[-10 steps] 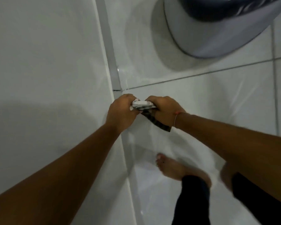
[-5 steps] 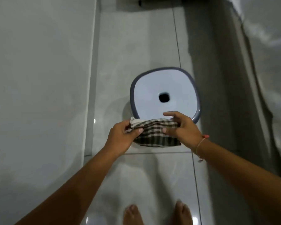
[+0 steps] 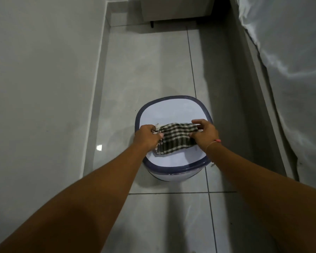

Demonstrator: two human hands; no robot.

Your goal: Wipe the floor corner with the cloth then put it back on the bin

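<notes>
At centre frame, the left hand (image 3: 147,137) and right hand (image 3: 204,134) each pinch an end of the folded dark-and-cream checked cloth (image 3: 175,140), which lies on the white, navy-rimmed plastic bin (image 3: 171,114). Letting go unevenly could slide it off the smooth lid onto the grey tiled floor (image 3: 150,66) beyond.

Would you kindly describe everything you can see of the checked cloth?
The cloth looks like woven fabric in a dark-and-cream check, with a pale frayed fringe at its left end. It lies folded or bunched, stretched sideways across the white lid of the bin, nearer the lid's front edge. The left hand grips its left end and the right hand pinches its right end. Whether it rests fully on the lid is unclear.
</notes>
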